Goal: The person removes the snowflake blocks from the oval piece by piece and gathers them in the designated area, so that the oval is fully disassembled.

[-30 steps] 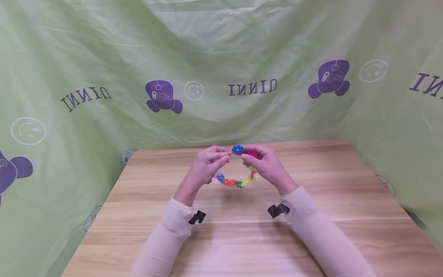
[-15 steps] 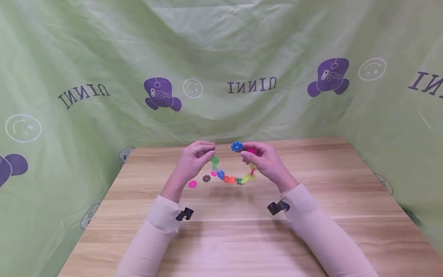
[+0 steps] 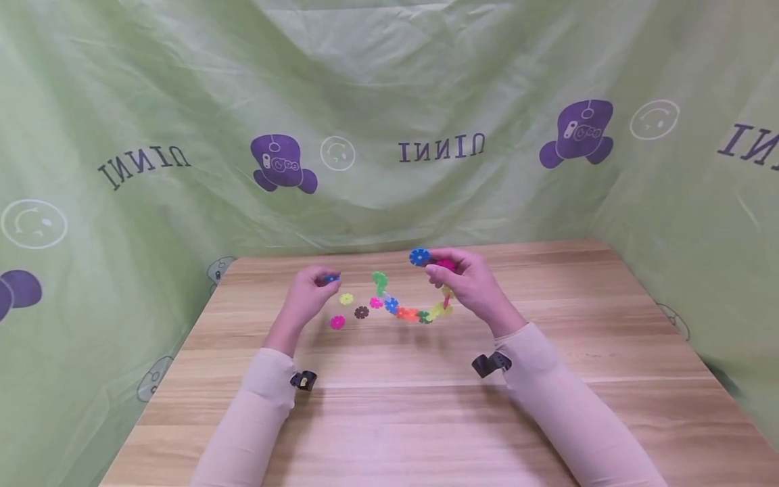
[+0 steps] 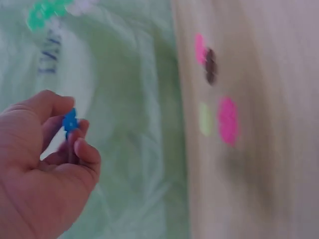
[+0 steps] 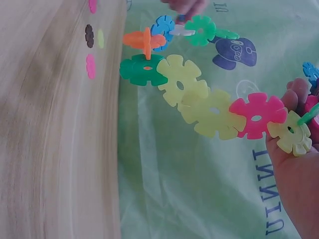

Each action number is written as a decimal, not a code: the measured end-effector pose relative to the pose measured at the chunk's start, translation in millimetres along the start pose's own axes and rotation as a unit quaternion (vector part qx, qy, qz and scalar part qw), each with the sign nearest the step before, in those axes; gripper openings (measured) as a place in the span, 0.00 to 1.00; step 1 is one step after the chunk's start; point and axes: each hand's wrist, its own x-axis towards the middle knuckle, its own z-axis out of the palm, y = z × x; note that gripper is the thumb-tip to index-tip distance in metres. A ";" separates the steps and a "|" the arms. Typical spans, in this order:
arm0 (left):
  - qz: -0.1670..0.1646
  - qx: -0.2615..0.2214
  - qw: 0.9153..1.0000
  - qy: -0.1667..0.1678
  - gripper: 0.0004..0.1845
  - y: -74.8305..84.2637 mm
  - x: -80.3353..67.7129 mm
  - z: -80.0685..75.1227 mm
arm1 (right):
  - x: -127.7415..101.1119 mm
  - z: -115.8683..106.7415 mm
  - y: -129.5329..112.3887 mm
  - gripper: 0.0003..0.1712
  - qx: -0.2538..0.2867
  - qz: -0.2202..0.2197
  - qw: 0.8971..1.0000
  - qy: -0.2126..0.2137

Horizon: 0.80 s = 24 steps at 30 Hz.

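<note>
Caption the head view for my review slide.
Right hand holds up a colourful chain of notched discs while the left hand pinches a separate blue disc above a wooden table.

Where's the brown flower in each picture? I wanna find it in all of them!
Head view: a bit below the middle, just left of centre, there's the brown flower.
Left wrist view: upper part, right of centre, a bit blurry.
Right wrist view: near the top left.
Shared landmark: the loose yellow flower close by on the table, in all three views.
</note>
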 end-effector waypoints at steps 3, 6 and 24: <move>-0.054 0.012 0.998 -0.024 0.16 -17.0 0.1 -2.5 | 0.5 -0.8 -0.3 0.18 -0.001 0.004 1.000 0.000; -0.103 0.009 0.993 -0.063 0.18 -31.1 -0.1 -2.3 | 0.7 -0.4 -1.4 0.18 -0.001 0.006 1.000 -0.001; -0.171 0.055 0.981 -0.073 0.21 -66.0 1.0 -2.6 | 0.0 0.6 -1.9 0.18 -0.010 0.019 1.000 -0.009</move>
